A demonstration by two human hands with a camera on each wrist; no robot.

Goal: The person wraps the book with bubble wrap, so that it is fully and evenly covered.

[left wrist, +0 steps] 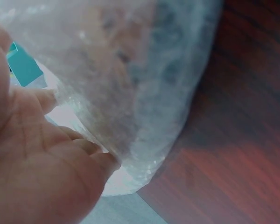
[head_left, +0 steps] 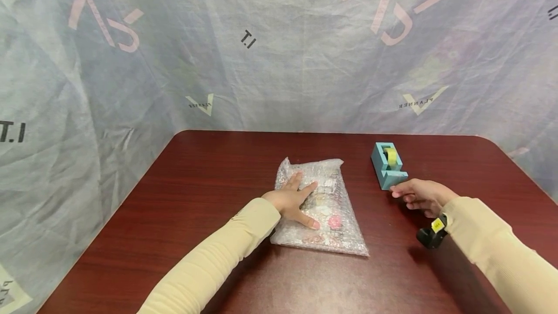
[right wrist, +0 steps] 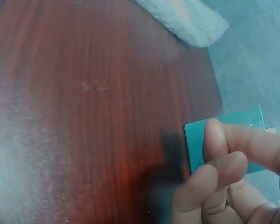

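A flat package wrapped in clear bubble wrap (head_left: 348,231) lies on the table, with a pink spot and pale shapes visible through the wrap. My left hand (head_left: 294,202) rests on its left half, fingers spread. In the left wrist view the wrap (left wrist: 144,93) fills much of the frame beside the palm (left wrist: 42,158). To the right stands a teal tape dispenser (head_left: 385,178) holding a roll of yellowish tape (head_left: 391,156). Just in front of it hovers my right hand (head_left: 423,195), fingers loosely bent, nothing visible in them. Those fingers partly cover the dispenser (right wrist: 196,140) in the right wrist view.
The dark red wooden table (head_left: 196,183) reaches back to a pale printed cloth (head_left: 279,62) hanging behind it and along the left. A black wrist camera (head_left: 431,234) with a yellow label hangs beneath the right wrist.
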